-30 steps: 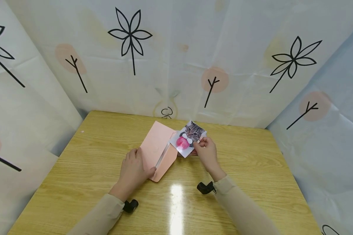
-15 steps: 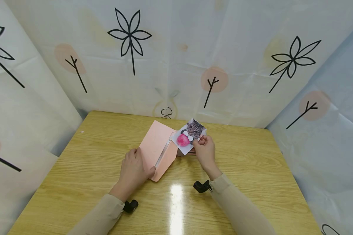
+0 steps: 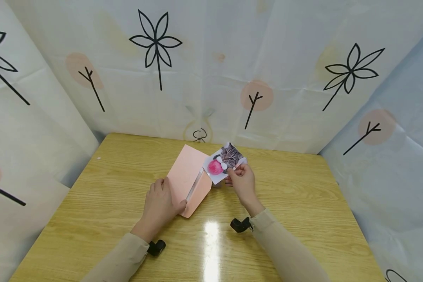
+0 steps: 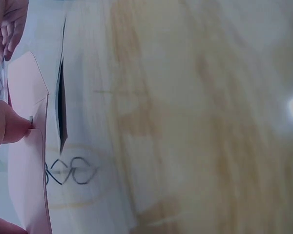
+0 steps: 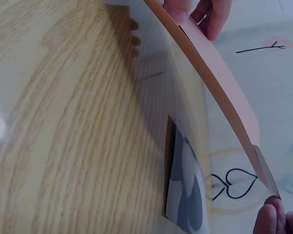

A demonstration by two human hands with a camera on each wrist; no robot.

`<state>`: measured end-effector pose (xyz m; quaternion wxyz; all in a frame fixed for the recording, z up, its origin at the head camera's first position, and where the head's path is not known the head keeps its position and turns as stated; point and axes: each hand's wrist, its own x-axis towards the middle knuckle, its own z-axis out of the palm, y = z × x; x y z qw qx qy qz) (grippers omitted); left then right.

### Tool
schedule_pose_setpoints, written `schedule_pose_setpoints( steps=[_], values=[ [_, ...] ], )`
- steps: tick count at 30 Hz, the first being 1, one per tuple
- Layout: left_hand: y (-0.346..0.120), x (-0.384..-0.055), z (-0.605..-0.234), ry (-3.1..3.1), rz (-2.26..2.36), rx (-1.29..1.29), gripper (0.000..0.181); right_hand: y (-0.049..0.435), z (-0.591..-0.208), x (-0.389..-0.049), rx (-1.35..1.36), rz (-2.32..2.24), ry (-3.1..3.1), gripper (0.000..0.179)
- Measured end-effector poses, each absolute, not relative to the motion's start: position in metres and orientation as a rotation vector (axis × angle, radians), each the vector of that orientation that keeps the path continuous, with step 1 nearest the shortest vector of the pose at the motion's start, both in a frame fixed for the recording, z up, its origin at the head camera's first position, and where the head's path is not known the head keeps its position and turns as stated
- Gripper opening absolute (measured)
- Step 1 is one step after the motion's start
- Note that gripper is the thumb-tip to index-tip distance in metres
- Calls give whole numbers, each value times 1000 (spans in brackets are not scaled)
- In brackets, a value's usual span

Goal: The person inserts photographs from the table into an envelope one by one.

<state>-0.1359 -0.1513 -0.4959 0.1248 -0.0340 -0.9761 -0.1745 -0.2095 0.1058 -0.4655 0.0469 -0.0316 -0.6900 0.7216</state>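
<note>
My left hand point(image 3: 161, 200) grips a pink paper envelope point(image 3: 185, 166) along its lower left side, thumb on the front by the slit. A flap shows along the envelope's right side, with a pale strip in the slit. My right hand point(image 3: 244, 186) pinches a small photo card point(image 3: 221, 160) with a tabby cat and a pink ball on it. The card's left corner overlaps the envelope's upper right edge in the head view. In the right wrist view the card point(image 5: 266, 170) appears nearly edge-on against the envelope's end, and the envelope point(image 5: 224, 92) is tilted above the table.
Another grey and white picture card point(image 5: 185, 190) lies on the wooden table point(image 3: 296, 203) beneath the envelope. Patterned white curtains point(image 3: 204, 70) hang behind and at both sides. A tiny pale speck point(image 3: 98, 158) lies near the table's back left.
My right hand has shifted slightly left and up, carrying the photo card a little closer to the envelope. My left hand and the envelope have hardly moved.
</note>
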Motion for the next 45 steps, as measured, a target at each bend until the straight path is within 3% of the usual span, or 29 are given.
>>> schedule_pose_setpoints(
  steps=[15,30,33,38,45],
  values=[
    [-151,-136,-492,-2859,-476,-50,102,101,-463,-200,-22,2186,-2264,26],
    [-150,-137,-490,-2804,-434,-14,92,98,-467,-198,48,2075,-2419,17],
    [-150,-137,-488,-2817,-444,-5,93,95,-465,-197,62,2082,-2464,30],
    [-148,-137,-487,-2840,-455,6,94,93,-456,-195,23,2125,-2368,71],
    [-148,-137,-487,-2849,-453,6,97,90,-450,-194,54,2092,-2319,73]
  ],
)
